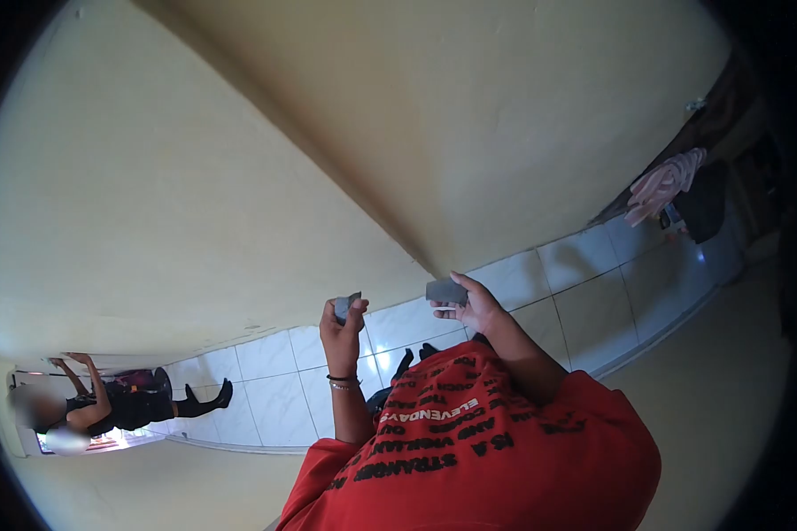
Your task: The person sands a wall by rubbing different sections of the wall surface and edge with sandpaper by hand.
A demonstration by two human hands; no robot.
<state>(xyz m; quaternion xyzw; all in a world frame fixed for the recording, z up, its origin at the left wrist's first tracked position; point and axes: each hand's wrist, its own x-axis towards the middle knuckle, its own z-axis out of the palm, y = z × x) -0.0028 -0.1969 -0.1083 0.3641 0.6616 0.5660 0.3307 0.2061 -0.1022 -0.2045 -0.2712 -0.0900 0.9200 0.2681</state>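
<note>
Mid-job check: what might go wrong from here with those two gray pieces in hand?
1. The right hand holds the flat gray piece between thumb and fingers, so it might slip and drop onto the tiled floor.
2. The left hand grips the small gray piece near the wall; knuckles could scrape if it swings in.
3. Another person stands off to the left; drifting that way might cause a bump.
</note>
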